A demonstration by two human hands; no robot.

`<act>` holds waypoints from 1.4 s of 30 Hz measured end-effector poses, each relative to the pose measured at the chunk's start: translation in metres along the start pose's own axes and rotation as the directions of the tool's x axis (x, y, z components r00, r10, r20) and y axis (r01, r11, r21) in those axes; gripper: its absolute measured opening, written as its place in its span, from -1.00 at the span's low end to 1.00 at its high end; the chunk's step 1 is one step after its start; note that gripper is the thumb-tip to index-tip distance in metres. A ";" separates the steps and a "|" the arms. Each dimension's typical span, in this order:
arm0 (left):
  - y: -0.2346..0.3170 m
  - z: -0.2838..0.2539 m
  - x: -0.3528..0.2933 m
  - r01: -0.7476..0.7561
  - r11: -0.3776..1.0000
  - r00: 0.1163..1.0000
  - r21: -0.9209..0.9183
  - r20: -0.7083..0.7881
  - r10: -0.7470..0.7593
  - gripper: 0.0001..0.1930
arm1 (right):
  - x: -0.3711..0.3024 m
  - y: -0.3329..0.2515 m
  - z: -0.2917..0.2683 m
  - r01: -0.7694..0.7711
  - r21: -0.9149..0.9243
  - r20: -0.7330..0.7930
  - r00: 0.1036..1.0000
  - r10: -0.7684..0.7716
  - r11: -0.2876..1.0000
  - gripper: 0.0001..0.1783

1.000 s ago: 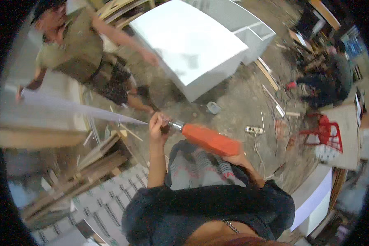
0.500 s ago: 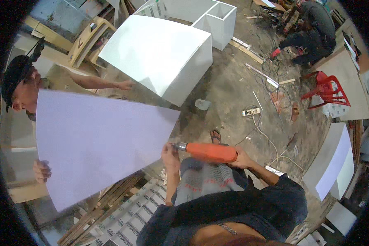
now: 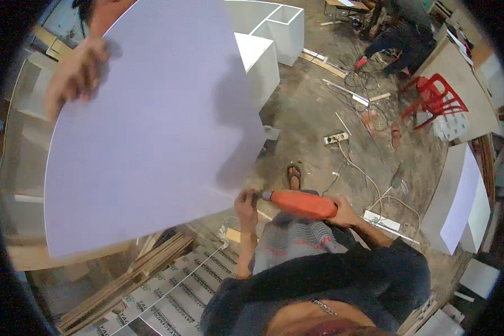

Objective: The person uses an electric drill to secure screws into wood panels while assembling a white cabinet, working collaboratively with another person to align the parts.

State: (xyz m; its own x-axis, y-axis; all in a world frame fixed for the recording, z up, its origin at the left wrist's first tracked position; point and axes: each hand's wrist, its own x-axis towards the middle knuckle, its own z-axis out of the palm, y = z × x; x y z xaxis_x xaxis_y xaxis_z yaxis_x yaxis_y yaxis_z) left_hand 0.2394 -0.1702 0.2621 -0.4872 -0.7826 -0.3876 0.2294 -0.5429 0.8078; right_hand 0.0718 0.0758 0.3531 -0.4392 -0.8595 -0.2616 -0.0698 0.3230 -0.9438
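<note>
An orange power tool (image 3: pixel 303 205) with a dark metal nose lies across in front of my body. My right hand (image 3: pixel 346 214) is closed on its rear end. My left hand (image 3: pixel 246 205) is closed at the nose, its fingers blurred and partly hidden. Just beyond my left hand, a large pale panel (image 3: pixel 145 134) with one curved edge fills the left side, its near corner close to my fingers. A co-worker's hand (image 3: pixel 78 75) is at the panel's far left edge.
White cabinet boxes (image 3: pixel 290 36) stand behind the panel. A power strip (image 3: pixel 336 138), cables and wood strips (image 3: pixel 325 64) lie on the floor. A red chair (image 3: pixel 437 98) and a curved white piece (image 3: pixel 453 201) are at right. Another person (image 3: pixel 400 39) bends at the back.
The co-worker has raised and turned the panel, which now covers more of the view and hides much of the white box. My hands and the orange tool appear slightly farther right.
</note>
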 end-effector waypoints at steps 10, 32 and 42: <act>-0.046 -0.003 -0.113 0.043 0.998 0.999 -0.035 -0.015 -0.043 -0.65 | -0.079 0.017 -0.026 0.112 -0.097 0.151 0.984 -0.097 0.989 -0.37; -0.177 0.157 -0.190 0.154 0.706 0.935 -0.691 -0.130 -0.331 -0.68 | -0.176 0.099 -0.144 0.177 -0.239 0.094 0.983 -0.158 0.955 -0.40; -0.160 0.048 -0.143 -0.031 0.496 0.915 -0.868 -0.225 -0.336 -0.71 | -0.113 0.068 -0.057 0.216 -0.284 0.313 0.942 -0.122 0.934 -0.41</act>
State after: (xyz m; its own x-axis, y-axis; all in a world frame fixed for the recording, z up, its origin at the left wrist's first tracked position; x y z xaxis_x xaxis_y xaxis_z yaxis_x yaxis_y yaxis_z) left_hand 0.2321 0.0431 0.2098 -0.3335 -0.6018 -0.7257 0.8598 -0.5098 0.0277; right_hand 0.0659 0.2175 0.3303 -0.1245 -0.9730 -0.1942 -0.4143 0.2288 -0.8809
